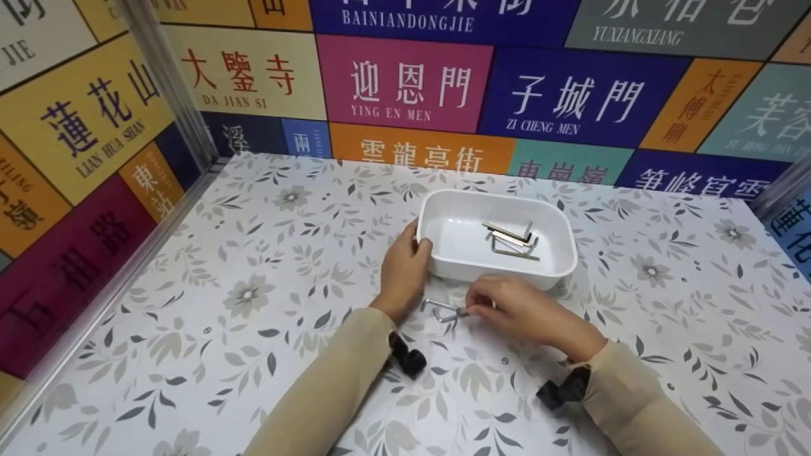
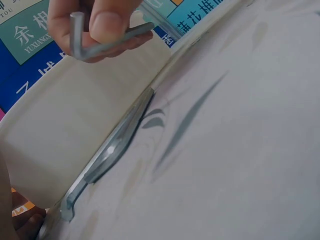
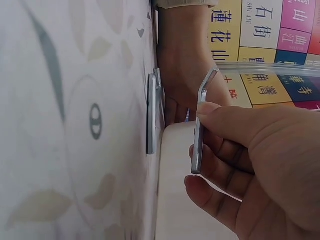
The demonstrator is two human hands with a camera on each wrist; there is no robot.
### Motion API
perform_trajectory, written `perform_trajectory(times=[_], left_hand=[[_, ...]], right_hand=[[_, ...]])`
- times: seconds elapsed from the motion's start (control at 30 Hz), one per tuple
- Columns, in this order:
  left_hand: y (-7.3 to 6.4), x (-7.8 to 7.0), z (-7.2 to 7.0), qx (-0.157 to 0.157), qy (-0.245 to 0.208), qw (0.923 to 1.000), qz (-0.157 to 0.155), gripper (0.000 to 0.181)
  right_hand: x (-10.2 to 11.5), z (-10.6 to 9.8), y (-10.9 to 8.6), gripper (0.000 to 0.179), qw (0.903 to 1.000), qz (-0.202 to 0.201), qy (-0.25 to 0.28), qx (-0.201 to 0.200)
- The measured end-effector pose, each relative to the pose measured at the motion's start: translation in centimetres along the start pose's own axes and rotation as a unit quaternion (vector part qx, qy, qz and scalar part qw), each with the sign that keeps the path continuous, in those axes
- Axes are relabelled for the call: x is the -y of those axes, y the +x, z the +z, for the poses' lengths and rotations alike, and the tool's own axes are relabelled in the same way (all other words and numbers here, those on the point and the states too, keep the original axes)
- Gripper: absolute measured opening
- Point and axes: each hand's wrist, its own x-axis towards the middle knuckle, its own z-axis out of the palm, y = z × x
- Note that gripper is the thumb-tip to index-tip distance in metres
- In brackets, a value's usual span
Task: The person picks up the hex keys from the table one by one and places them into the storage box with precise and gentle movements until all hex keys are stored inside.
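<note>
A white plastic container (image 1: 485, 271) holds several L-shaped hex keys (image 1: 516, 256) lying in a loose pile. My left hand (image 1: 404, 272) grips the container's left end, its thumb at the rim. Just in front of the near wall, my right hand (image 1: 513, 313) pinches one silver hex key (image 3: 198, 140) between thumb and fingers. The short bent end of that key sticks out past the thumb. Below it, beside the container's wall, more silver hex keys (image 2: 112, 145) lie on the table, close together.
The table (image 1: 304, 392) has a white cover with grey leaves and flowers. Behind the container stands a wall panel (image 1: 405, 82) of coloured blocks with Chinese lettering, and another (image 1: 76, 177) rises along the left edge. Black wrist cameras (image 1: 408, 356) sit at both sleeves.
</note>
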Motion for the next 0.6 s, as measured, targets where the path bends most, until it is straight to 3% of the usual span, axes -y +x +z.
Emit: perform_trajectory(times=[0.27,0.6], left_hand=[[0.3,0.0,0.0,-0.007,-0.002,1.0,0.001,0.055],[0.2,0.0,0.1,-0.002,-0.007,1.0,-0.001,0.057]], right_hand=[[0.8,-1.5,0.4,0.008,0.9994,0.004,0.033,-0.006],[0.0,-4.1,1.2,0.005,0.9959,0.009,0.022,-0.087]])
